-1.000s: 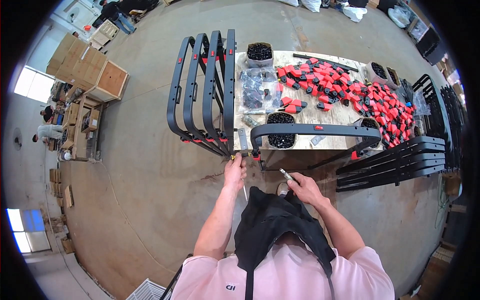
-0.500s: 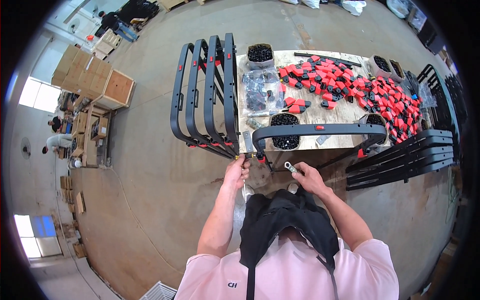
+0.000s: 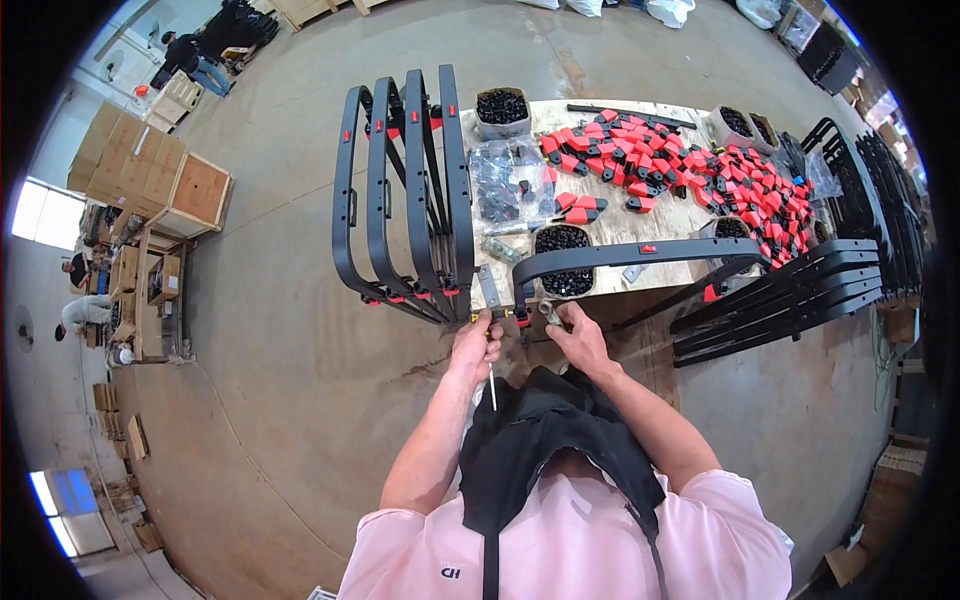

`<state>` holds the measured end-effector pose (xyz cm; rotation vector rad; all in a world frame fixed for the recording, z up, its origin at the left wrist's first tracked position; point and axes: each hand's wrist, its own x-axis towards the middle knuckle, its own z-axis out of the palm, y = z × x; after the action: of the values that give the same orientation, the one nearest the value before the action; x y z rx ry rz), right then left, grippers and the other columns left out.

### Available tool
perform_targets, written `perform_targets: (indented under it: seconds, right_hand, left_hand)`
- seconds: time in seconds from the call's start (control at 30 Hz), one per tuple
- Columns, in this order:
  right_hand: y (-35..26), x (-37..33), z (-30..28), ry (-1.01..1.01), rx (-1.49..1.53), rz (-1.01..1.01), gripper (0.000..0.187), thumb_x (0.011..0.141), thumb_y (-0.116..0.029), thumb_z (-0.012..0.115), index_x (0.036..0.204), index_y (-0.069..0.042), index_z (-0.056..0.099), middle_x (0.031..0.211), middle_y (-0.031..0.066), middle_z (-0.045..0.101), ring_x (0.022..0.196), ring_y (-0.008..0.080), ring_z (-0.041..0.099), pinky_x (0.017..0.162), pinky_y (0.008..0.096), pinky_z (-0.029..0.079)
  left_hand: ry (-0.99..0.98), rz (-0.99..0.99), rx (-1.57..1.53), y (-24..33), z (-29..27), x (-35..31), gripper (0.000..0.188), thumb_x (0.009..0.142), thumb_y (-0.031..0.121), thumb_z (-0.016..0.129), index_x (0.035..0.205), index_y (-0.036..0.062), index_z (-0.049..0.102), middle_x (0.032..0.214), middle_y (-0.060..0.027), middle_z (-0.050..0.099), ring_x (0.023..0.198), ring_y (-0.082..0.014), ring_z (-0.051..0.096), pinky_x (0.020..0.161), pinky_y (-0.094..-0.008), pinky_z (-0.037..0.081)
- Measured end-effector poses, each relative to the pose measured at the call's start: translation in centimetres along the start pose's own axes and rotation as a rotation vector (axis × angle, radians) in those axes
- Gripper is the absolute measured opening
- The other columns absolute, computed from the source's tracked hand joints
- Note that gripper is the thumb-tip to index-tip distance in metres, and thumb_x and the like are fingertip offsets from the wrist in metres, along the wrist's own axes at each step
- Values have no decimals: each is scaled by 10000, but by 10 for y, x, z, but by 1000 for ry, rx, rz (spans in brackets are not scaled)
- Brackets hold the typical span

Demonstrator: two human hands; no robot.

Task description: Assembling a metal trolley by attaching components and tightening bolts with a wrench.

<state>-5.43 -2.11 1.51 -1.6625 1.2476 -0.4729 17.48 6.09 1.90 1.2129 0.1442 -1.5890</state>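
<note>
My left hand (image 3: 476, 350) is closed around a tool with a thin pale shaft (image 3: 492, 388), seemingly a screwdriver; the shaft points back toward me. Yellow and black parts show above the fingers, beside the table's near left corner. My right hand (image 3: 584, 340) grips a ratchet wrench (image 3: 547, 311), its round head raised near the red clip (image 3: 522, 317) at the left end of a black bent-tube frame (image 3: 640, 256). Whether the wrench touches the frame I cannot tell. This frame stands along the table's near edge, with a red button on its top bar.
Several similar black frames (image 3: 421, 200) stand at the left of the wooden table (image 3: 640, 222), and more frames (image 3: 785, 305) are stacked at the right. Red-and-black plastic parts (image 3: 650, 160) are heaped on top. Boxes of small black pieces (image 3: 563, 245) sit among them.
My right hand has moved left with the ratchet wrench, bringing it close to the frame's left end. The left hand stays near the table corner. The whole view has shifted slightly.
</note>
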Motion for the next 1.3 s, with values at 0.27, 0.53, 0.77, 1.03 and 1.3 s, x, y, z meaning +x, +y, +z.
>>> perform_targets:
  seconds: [0.27, 0.53, 0.77, 1.03, 1.3]
  right_hand:
    - [-22, -8, 14, -19, -117, 102, 392, 950, -263, 726, 1227, -9, 613, 1057, 216, 733, 969, 381, 724, 891, 437, 559]
    - [-13, -15, 36, 11, 9, -148, 428, 963, -199, 698, 1328, -12, 579, 1166, 224, 706, 1065, 392, 700, 930, 475, 550]
    - [-17, -15, 40, -28, 89, -47, 440, 955, -217, 727, 1311, 4, 592, 1133, 209, 724, 1031, 357, 712, 939, 451, 557]
    - [-47, 6, 11, -253, 382, 378, 421, 922, -288, 771, 1161, 34, 643, 877, 96, 699, 755, 183, 672, 666, 344, 560]
    - [-19, -12, 32, -70, -11, 64, 537, 868, -321, 785, 1247, 16, 608, 1138, 241, 736, 1075, 379, 719, 958, 451, 549]
  left_hand:
    - [-19, 7, -23, 0, -3, -2, 273, 1116, 352, 584, 1023, 100, 534, 758, -6, 555, 519, -70, 409, 417, -226, 253]
    - [5, 39, -31, -4, -1, -3, 257, 1116, 334, 583, 1025, 100, 529, 762, -13, 560, 507, -71, 404, 410, -230, 261]
    - [17, 56, 3, -6, 1, 1, 281, 1107, 352, 602, 991, 113, 510, 740, -4, 552, 480, -62, 376, 400, -242, 247]
    - [67, 134, 75, -10, 3, 2, 326, 1098, 377, 618, 945, 133, 464, 699, 20, 525, 450, -55, 343, 386, -254, 227]
    - [55, 119, 56, -11, 4, 2, 318, 1098, 361, 620, 980, 126, 440, 696, 13, 521, 458, -54, 346, 385, -256, 226]
